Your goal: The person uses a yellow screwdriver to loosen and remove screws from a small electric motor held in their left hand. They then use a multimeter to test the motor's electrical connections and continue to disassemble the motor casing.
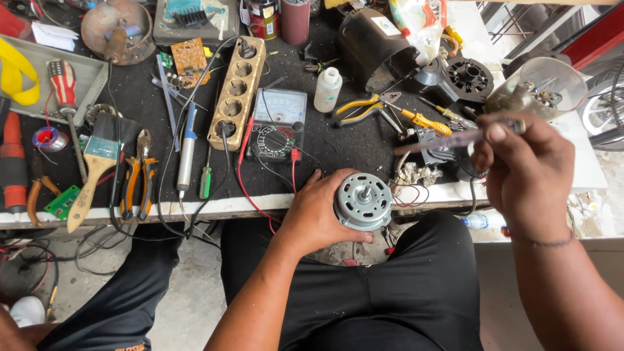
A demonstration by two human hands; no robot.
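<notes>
You are sitting at a cluttered workbench (pixel 390 140) covered in a dark mat, with bare concrete floor showing beneath your knees. Your left hand (pixel 318 211) is wrapping around the side of a small grey electric motor (pixel 363 201), fingers curled closed on its casing, and is steadying it at the bench's front edge, shaft end facing up at you. Your right hand (pixel 530 172) is hovering off to the right and above the bench, pinching a slim translucent-handled screwdriver (pixel 455 140) between thumb and fingers, its tip pointing left and staying well apart from the motor.

Judging from this, the work is looking early or mid-way: the motor housing is appearing fully closed, its thin wires (pixel 406 195) are trailing loose to the right, and the tool is not yet touching anything. An analogue multimeter (pixel 278 125) is lying just behind the motor with red leads running toward it, though I cannot tell whether they are connected. Yellow-handled pliers (pixel 364 107), a wooden socket strip (pixel 237 91) and a paintbrush (pixel 97 172) are lying farther back and to the left.
</notes>
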